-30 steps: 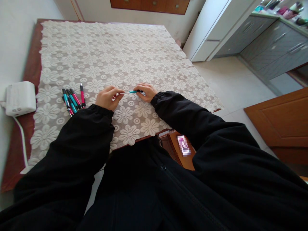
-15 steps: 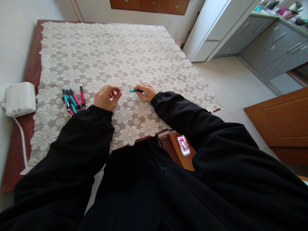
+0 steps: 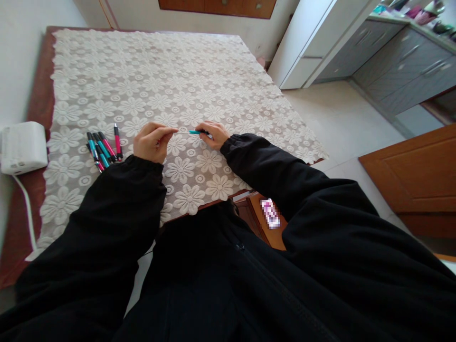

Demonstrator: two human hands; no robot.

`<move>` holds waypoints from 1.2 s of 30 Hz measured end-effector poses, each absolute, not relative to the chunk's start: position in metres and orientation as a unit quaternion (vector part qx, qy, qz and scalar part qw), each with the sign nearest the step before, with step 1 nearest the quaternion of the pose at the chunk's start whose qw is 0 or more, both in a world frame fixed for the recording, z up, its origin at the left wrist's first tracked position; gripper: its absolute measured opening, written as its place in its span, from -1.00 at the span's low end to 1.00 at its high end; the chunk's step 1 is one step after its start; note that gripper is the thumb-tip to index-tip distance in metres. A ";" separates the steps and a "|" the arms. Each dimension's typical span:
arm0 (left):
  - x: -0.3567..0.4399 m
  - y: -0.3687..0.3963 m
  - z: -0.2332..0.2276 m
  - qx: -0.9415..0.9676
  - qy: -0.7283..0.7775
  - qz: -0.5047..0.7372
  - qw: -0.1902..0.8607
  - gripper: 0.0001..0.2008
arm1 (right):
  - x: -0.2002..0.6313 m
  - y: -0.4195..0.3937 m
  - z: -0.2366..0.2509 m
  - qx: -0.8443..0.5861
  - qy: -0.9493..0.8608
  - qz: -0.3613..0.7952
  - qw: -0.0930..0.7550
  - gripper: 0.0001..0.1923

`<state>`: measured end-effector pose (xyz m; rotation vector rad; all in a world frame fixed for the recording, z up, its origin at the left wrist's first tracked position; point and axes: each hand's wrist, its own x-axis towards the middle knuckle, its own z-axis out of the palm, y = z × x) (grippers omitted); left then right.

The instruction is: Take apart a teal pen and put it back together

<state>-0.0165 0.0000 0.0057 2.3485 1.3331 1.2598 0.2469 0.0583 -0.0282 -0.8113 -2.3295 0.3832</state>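
Observation:
Over the lace tablecloth (image 3: 180, 169), my left hand (image 3: 151, 142) pinches one end of a thin, pale pen refill (image 3: 183, 132) between thumb and fingertips. The refill's other end meets the open end of a teal pen barrel (image 3: 193, 132); how far it sits inside cannot be made out. My right hand (image 3: 216, 135) is closed on that barrel, its fingers covering the dark rear part. Left of my left hand lies a loose pile of teal and pink pens (image 3: 103, 148), with one pink pen (image 3: 117, 141) at its right side.
A white power adapter (image 3: 24, 147) with a white cable (image 3: 27, 204) is at the table's left edge. Below the front edge shows a wooden surface (image 3: 254, 202) with a pixelated item on it. A white fridge (image 3: 302, 45) and grey cabinets (image 3: 402, 66) stand beyond.
The view has shifted slightly. My left hand has turned, its fingers now lying straighter along the refill. My right hand keeps its hold on the barrel.

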 end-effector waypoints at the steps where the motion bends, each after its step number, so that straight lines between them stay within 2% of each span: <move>1: -0.017 0.000 0.006 0.787 0.442 0.423 0.081 -0.80 | 0.247 0.058 -0.028 -0.308 -0.886 0.146 0.316 -0.77; 21: -0.015 -0.004 0.008 0.783 0.450 0.422 0.086 -0.82 | 0.247 0.060 -0.031 -0.307 -0.888 0.133 0.316 -0.80; 36: -0.020 0.012 -0.008 0.788 0.464 0.401 0.052 -0.89 | 0.246 0.063 -0.032 -0.299 -0.899 0.107 0.302 -0.72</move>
